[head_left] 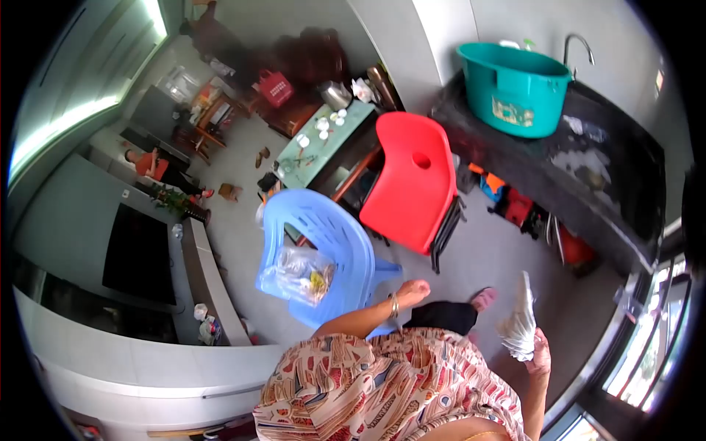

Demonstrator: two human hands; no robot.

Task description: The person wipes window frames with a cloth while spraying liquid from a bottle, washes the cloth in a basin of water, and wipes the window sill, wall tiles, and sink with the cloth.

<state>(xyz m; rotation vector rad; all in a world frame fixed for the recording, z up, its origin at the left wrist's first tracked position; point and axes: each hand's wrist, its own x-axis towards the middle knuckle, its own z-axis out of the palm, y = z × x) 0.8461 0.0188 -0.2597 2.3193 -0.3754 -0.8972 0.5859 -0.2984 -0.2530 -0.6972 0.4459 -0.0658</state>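
Note:
My right hand (540,354), low at the right, is closed around the thick end of a whitish, pleated thing (521,323) that tapers to a point upward. It looks like a bird's wing or a bunched cloth; I cannot make out which. My left hand (413,292), a bracelet on its wrist, is in front of my body with its fingers curled in, and nothing shows in it. Nearest to it stands a blue plastic chair (353,242). On that chair's seat lies a clear plastic bag (301,273) with something yellowish inside.
A red chair (412,184) stands ahead. A teal tub (515,92) sits on a black counter (515,154) near a tap (579,45). Beyond the chairs is a glass-topped table (323,143) with cups and a kettle (335,95). Another person (152,165) is far left.

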